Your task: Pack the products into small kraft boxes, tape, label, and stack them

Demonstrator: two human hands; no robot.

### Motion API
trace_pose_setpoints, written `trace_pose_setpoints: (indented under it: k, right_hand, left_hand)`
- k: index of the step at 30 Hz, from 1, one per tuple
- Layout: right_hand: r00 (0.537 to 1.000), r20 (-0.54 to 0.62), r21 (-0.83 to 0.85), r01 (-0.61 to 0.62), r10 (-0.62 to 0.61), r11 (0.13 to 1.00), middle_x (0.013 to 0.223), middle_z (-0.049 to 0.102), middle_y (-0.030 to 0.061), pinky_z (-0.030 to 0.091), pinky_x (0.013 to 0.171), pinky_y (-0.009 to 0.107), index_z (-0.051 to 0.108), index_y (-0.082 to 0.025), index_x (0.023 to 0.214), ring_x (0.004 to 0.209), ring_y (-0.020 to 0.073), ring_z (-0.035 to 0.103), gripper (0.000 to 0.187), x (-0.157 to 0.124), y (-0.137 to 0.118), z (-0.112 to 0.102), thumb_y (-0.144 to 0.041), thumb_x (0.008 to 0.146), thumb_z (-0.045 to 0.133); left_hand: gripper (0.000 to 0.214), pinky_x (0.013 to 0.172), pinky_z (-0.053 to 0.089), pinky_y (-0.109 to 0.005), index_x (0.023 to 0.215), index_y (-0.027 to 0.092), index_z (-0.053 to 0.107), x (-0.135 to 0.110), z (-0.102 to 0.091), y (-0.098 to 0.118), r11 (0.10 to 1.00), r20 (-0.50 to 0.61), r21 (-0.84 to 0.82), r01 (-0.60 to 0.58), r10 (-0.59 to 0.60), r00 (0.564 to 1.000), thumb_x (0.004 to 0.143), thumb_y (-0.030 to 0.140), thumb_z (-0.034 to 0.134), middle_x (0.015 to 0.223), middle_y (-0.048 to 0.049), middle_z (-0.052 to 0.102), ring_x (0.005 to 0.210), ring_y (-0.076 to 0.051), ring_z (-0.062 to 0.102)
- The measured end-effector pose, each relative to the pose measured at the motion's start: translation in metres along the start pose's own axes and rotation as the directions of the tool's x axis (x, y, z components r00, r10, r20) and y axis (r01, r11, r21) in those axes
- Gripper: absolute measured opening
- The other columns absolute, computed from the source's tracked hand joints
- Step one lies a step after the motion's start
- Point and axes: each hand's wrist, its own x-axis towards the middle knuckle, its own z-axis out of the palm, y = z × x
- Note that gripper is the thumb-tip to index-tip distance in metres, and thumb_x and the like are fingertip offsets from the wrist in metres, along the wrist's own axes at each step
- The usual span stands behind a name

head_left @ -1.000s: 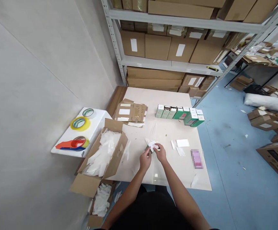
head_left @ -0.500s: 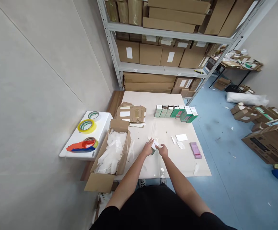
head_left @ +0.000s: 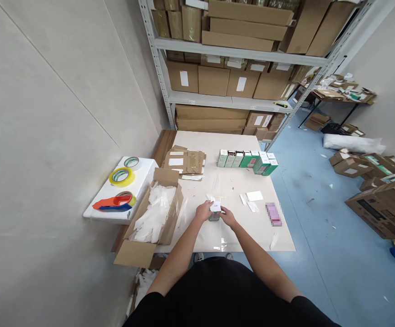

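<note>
A small green and white carton [head_left: 215, 207] stands upright on the table in front of me, its white top facing up. From the left, my left hand [head_left: 204, 210] grips it, fingers against its side. My right hand [head_left: 228, 217] is at the carton's right side, fingertips touching it. Beyond my hands, a row of similar green and white cartons [head_left: 247, 159] stands at the table's far right. Scraps of white paper [head_left: 254, 195] and a stack of pink pieces [head_left: 273, 214], blurred out, lie to the right.
An open cardboard box [head_left: 156, 213] of white plastic bags stands on the left. Beside it, a white block [head_left: 97, 206] carries tape rolls [head_left: 121, 177] and a red and blue tape dispenser [head_left: 114, 203]. Flattened cardboard [head_left: 184, 161] lies at the back left. Shelving [head_left: 214, 97] with boxes rises behind.
The carton has gone from tilted between my hands to upright, its white top now level. My right hand has shifted from its top edge down to its right side.
</note>
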Motion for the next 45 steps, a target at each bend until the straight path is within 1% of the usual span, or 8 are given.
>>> trace_pose_setpoints:
  k: [4, 9, 16, 23, 30, 35, 40, 45]
  right_hand:
    - [0.997, 0.075, 0.033, -0.026, 0.024, 0.999, 0.134, 0.070, 0.0017, 0.057, 0.096, 0.042, 0.063, -0.029, 0.136, 0.113, 0.0250, 0.071, 0.069, -0.009, 0.006, 0.000, -0.025, 0.069, 0.073]
    - [0.990, 0.137, 0.077, 0.013, -0.024, 0.997, 0.133, 0.070, 0.0004, 0.053, 0.105, 0.046, 0.065, -0.031, 0.134, 0.119, 0.0245, 0.068, 0.069, -0.009, 0.008, -0.010, -0.018, 0.067, 0.071]
    - [0.980, 0.195, 0.049, -0.049, 0.039, 0.998, 0.139, 0.067, 0.0045, 0.052, 0.105, 0.046, 0.061, -0.027, 0.140, 0.125, 0.0265, 0.064, 0.079, -0.009, 0.013, -0.013, -0.013, 0.063, 0.069]
    - [0.989, 0.149, 0.087, -0.008, -0.005, 0.996, 0.122, 0.074, 0.0030, 0.055, 0.099, 0.044, 0.058, -0.029, 0.145, 0.110, 0.0250, 0.071, 0.085, -0.018, 0.016, -0.004, -0.013, 0.062, 0.069]
    - [0.995, 0.097, 0.058, -0.029, 0.023, 0.998, 0.122, 0.074, 0.0035, 0.057, 0.095, 0.043, 0.059, -0.030, 0.143, 0.110, 0.0257, 0.071, 0.084, -0.021, 0.019, -0.006, -0.014, 0.061, 0.071]
    - [0.995, 0.077, 0.044, -0.074, 0.071, 0.996, 0.129, 0.072, 0.0056, 0.056, 0.097, 0.045, 0.061, -0.029, 0.141, 0.117, 0.0286, 0.069, 0.081, -0.016, 0.024, -0.005, -0.015, 0.061, 0.073]
    - [0.996, 0.075, 0.022, -0.054, 0.052, 0.998, 0.127, 0.073, 0.0030, 0.054, 0.099, 0.045, 0.062, -0.030, 0.139, 0.114, 0.0276, 0.070, 0.078, -0.013, 0.022, -0.004, -0.020, 0.063, 0.076]
    - [0.997, 0.076, -0.079, -0.013, 0.019, 0.997, 0.127, 0.072, 0.0018, 0.054, 0.097, 0.039, 0.062, -0.028, 0.136, 0.108, 0.0240, 0.070, 0.060, -0.012, 0.009, -0.003, -0.030, 0.077, 0.073]
  left_hand:
    - [0.068, 0.105, 0.045, -0.034, 0.141, 0.032, 0.062, -0.001, -0.005, 0.004, 0.999, -0.009, 0.033, -0.011, 0.011, 1.000, 0.076, 0.025, 0.080, 0.150, -0.0054, 0.057, 0.128, -0.028, 0.061]
    - [0.062, 0.099, 0.047, -0.033, 0.135, 0.032, 0.067, -0.007, -0.003, 0.019, 0.998, -0.002, 0.062, 0.030, -0.030, 1.000, 0.075, 0.033, 0.080, 0.137, -0.0077, 0.066, 0.117, -0.029, 0.066]
    - [0.025, 0.088, 0.049, -0.031, 0.102, 0.024, 0.077, -0.004, 0.005, 0.016, 0.973, -0.099, -0.085, 0.214, -0.222, 0.970, 0.093, 0.034, 0.057, 0.105, -0.0089, 0.077, 0.105, -0.026, 0.070]
    - [0.046, 0.076, 0.053, -0.025, 0.140, 0.019, 0.059, 0.007, 0.024, 0.007, 0.848, -0.178, -0.370, 0.379, -0.466, 0.867, 0.099, 0.038, 0.050, 0.109, -0.0080, 0.077, 0.087, -0.017, 0.074]
    - [0.032, 0.093, 0.049, -0.030, 0.109, 0.022, 0.075, 0.010, 0.035, 0.013, 0.922, -0.216, -0.282, 0.265, -0.330, 0.919, 0.099, 0.040, 0.051, 0.118, -0.0092, 0.076, 0.112, -0.023, 0.068]
    - [0.043, 0.095, 0.049, -0.029, 0.124, 0.024, 0.069, 0.007, 0.041, 0.002, 0.910, -0.084, -0.359, 0.207, -0.252, 0.964, 0.085, 0.040, 0.072, 0.125, -0.0064, 0.074, 0.113, -0.023, 0.067]
    - [0.048, 0.093, 0.052, -0.030, 0.132, 0.020, 0.065, 0.013, 0.034, -0.009, 0.842, 0.012, -0.503, 0.196, -0.220, 0.975, 0.088, 0.039, 0.066, 0.121, -0.0079, 0.074, 0.105, -0.020, 0.070]
    - [0.041, 0.106, 0.048, -0.035, 0.128, 0.019, 0.064, 0.003, 0.039, -0.016, 0.751, -0.112, -0.660, 0.024, -0.130, 0.985, 0.093, 0.040, 0.058, 0.131, -0.0102, 0.070, 0.119, -0.022, 0.065]
